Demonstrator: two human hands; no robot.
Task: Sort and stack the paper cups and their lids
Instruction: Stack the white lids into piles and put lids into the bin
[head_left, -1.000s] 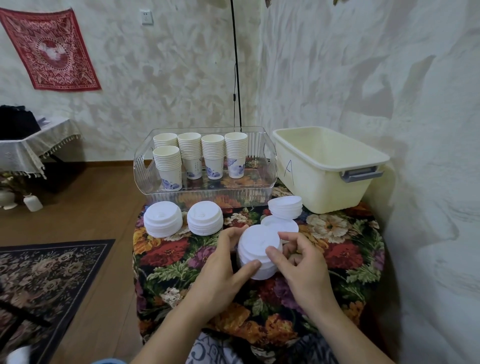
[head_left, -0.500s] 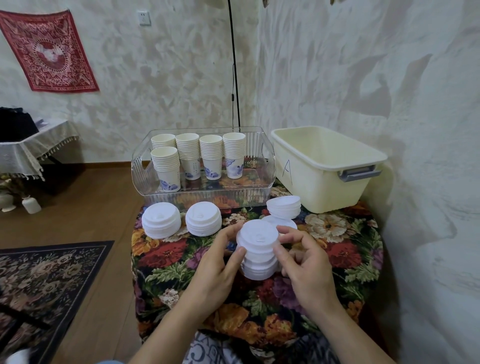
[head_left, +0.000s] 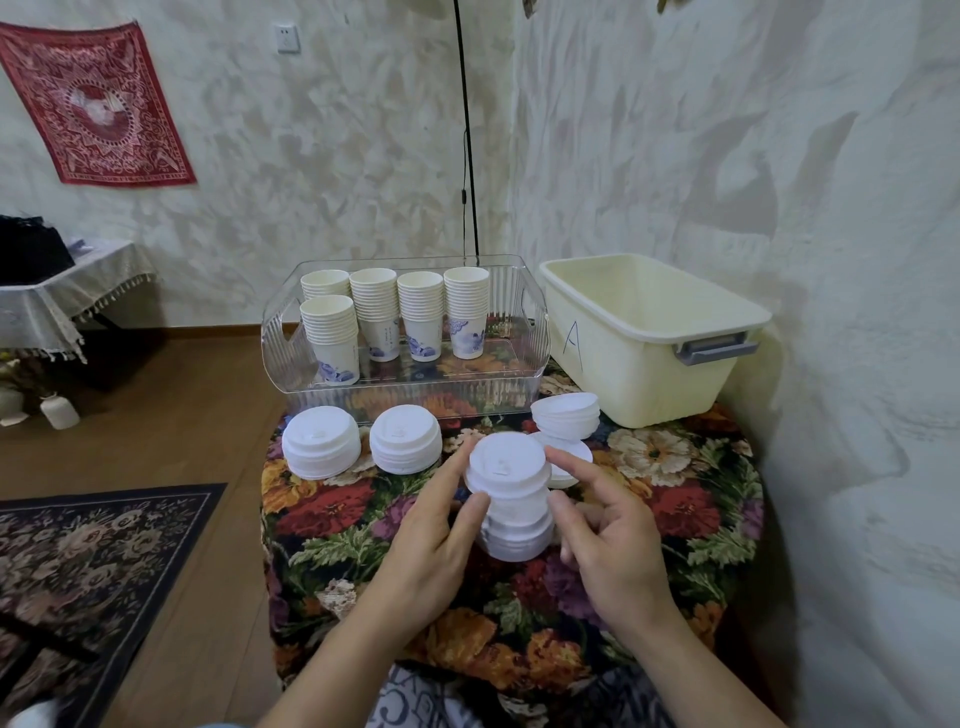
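— The lids (head_left: 506, 460) at centre frame look like matt white moulded plastic, smooth on top.

— And the cups (head_left: 421, 306) above them?

— Paper, matt cream rims, blue print on the sides. Their tray (head_left: 519, 384) is clear, glossy ribbed plastic.

— The bin (head_left: 649, 364) at right?

— Cream plastic, a dull sheen, with a grey handle.

— The table cover (head_left: 675, 493)?

— Printed floral cloth, matt. The floor (head_left: 156, 415) at left is smooth brown wood, and the wall (head_left: 675, 130) is rough plaster.
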